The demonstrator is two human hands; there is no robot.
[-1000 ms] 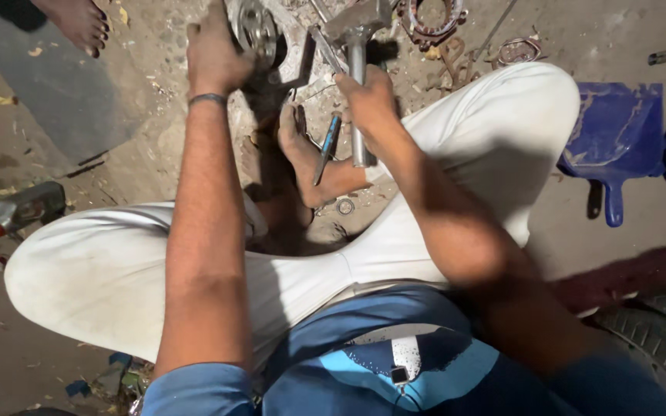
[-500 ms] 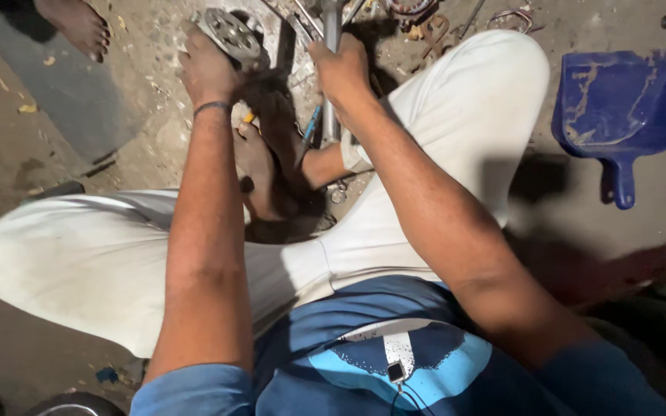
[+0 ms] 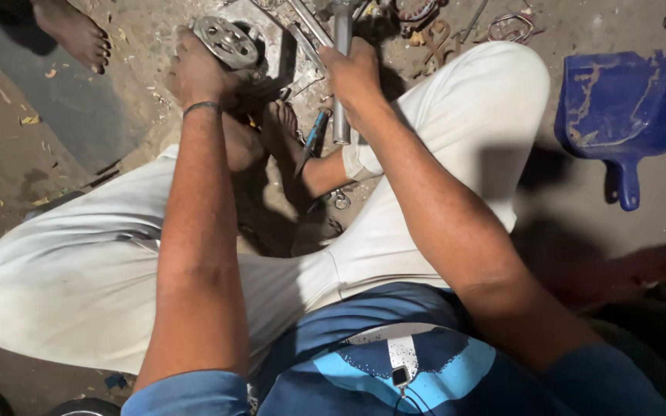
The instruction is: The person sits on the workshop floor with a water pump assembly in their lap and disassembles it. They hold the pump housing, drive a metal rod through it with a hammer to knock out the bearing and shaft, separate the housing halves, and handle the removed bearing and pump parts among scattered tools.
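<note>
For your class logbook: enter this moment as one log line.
left hand: on metal disc | right hand: grips steel bar

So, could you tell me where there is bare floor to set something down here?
Bare floor lies between the right knee and the blue dustpan, and left of the left hand toward another person's foot. Around the round metal part and scrap it is crowded.

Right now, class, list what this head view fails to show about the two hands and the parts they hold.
- Head view: top of the metal bar in the right hand is cut off by the upper edge.
- Left hand covers part of the round metal part.
- Small blue-handled tool by the foot: too small to identify.
</note>
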